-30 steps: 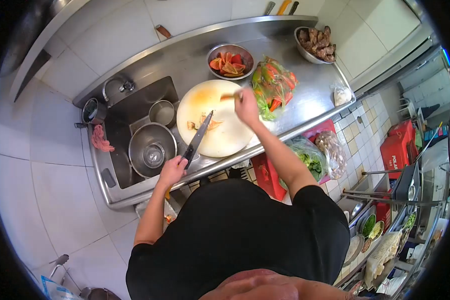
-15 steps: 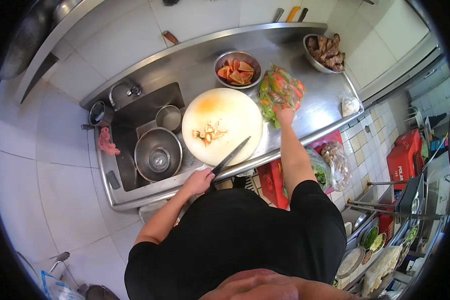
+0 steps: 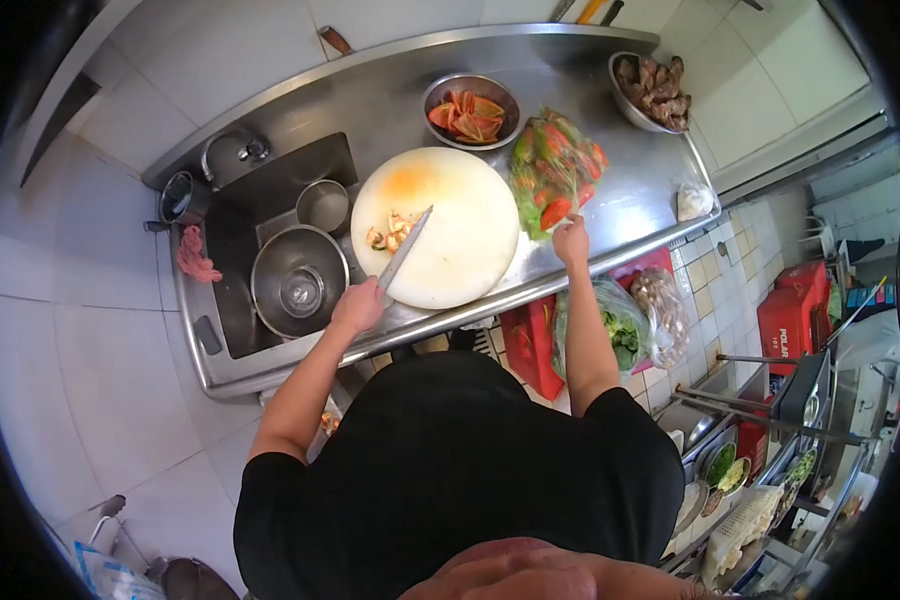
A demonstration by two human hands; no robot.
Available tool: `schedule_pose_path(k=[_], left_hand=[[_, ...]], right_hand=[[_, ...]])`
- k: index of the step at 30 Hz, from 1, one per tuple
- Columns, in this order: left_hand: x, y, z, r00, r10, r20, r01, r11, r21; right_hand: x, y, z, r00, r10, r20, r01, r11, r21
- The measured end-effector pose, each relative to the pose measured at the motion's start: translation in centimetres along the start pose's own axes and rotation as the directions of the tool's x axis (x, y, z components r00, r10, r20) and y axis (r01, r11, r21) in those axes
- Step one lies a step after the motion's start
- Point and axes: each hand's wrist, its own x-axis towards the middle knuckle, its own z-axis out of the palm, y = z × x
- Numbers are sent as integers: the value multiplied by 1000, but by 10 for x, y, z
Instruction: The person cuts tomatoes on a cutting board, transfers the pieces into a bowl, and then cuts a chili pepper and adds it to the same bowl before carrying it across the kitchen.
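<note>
My left hand is closed round the handle of a kitchen knife, its blade pointing away over a round white chopping board. Beside the blade lies a small heap of pepper scraps. My right hand pinches the near edge of a clear plastic bag full of red and green peppers, which rests on the steel counter to the right of the board. Behind the board stands a metal bowl with cut red pepper pieces.
On the left is a sink holding a large metal bowl and a smaller pot. A bowl of dark meat stands at the far right, with a small white bag near the counter's corner. Below sit bagged vegetables and a red crate.
My left hand has moved the knife forward and left, its blade now beside the scraps. My right hand has drawn back from atop the peppers to the bag's near edge.
</note>
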Motion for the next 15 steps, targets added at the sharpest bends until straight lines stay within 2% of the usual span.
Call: schedule_pose_path(k=[2, 3, 5, 6, 8, 12, 13, 14, 15], left_hand=[[-1, 3, 2, 999, -37, -14, 38, 999, 17], [0, 3, 3, 1000, -27, -9, 27, 999, 19], [4, 1, 4, 999, -30, -12, 30, 998, 50], [6, -1, 6, 1000, -22, -14, 23, 998, 53], [9, -4, 8, 1000, -15, -2, 15, 998, 61], [1, 0, 6, 999, -26, -20, 27, 999, 39], [0, 0, 6, 999, -38, -14, 38, 999, 30], [-1, 1, 5, 999, -51, -7, 51, 998, 22], [-3, 2, 5, 998, -61, -9, 61, 998, 11]], right_hand=[[5, 13, 18, 991, -41, -124, 72, 964, 255], [8, 8, 16, 991, -33, -131, 65, 965, 254], [19, -14, 14, 998, 0, -58, 6, 995, 99], [21, -18, 17, 998, 3, -65, 4, 995, 101], [23, -28, 22, 985, 159, -71, -162, 986, -27], [44, -31, 31, 962, 228, -147, -223, 973, 52], [61, -25, 36, 901, 362, -239, -273, 902, 334], [74, -20, 38, 817, 505, -278, -267, 760, 593], [81, -10, 34, 824, 494, -276, -264, 767, 586]])
